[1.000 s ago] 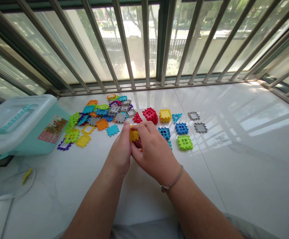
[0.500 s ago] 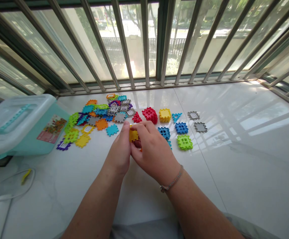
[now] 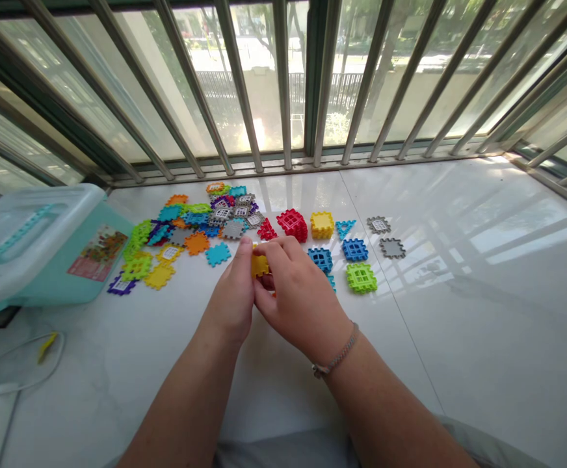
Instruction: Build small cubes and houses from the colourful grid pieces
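Frame centre: left hand (image 3: 229, 296) and right hand (image 3: 297, 292), grip of both grasping yellow tile (image 3: 260, 265); pile (image 3: 196, 244) left of centre

- Left hand (image 3: 232, 296) and right hand (image 3: 296, 296): together, gripping a yellow piece (image 3: 260, 265) between them; fingers partly hide it.
- Bracelet (image 3: 341, 351): on the right wrist.
- Pile of notched pieces (image 3: 196, 243): ten o'clock from the hands, mixed colours, some overlapping.
- Red stack (image 3: 292, 223): between one and two o'clock.
- Yellow stack (image 3: 322, 224): two o'clock.
- Blue stack (image 3: 355, 249) and lime-green stack (image 3: 361, 278): three o'clock, the green nearer the wearer.
- Teal box (image 3: 76, 260): nine o'clock, lid on.
- Metal bars (image 3: 283, 84): twelve o'clock, before glass.
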`<action>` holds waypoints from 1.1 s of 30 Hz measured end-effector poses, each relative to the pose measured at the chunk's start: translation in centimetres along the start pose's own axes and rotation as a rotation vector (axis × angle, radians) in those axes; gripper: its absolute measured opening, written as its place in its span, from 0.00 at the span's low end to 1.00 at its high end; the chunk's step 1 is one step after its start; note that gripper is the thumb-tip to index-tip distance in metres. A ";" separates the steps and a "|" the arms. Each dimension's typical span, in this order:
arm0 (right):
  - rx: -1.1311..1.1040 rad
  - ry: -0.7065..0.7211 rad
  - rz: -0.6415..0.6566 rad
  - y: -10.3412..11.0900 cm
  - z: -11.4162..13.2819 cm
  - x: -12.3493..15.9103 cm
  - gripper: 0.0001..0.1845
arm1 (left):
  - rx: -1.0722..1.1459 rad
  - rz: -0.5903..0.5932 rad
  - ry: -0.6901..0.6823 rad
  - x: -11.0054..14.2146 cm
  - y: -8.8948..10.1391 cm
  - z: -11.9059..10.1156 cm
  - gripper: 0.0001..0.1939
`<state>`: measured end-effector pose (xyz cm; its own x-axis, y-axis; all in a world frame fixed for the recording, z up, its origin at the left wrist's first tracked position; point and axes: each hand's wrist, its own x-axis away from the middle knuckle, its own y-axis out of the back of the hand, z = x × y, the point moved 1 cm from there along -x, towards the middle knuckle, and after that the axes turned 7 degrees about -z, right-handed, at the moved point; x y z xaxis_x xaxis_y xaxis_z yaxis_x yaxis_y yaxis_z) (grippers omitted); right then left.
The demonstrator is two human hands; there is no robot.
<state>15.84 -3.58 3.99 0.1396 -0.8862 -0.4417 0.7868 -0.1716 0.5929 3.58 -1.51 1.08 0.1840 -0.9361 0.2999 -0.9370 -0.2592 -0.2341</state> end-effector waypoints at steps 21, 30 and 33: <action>-0.040 0.022 -0.041 -0.1 -0.3 0.0 0.17 | -0.022 -0.125 -0.050 -0.2 0.1 0.0 0.33; -0.099 0.083 -0.130 0.1 -0.2 -0.1 0.18 | 0.073 -0.141 -0.074 -0.1 0.1 -0.4 0.31; -0.116 0.092 -0.145 0.1 -0.2 -0.1 0.18 | 0.092 -0.147 -0.082 -0.1 0.1 -0.5 0.29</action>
<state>16.04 -3.48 3.98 0.0699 -0.8119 -0.5796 0.8659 -0.2391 0.4394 3.32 -1.34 1.53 0.3442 -0.9018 0.2614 -0.8679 -0.4118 -0.2779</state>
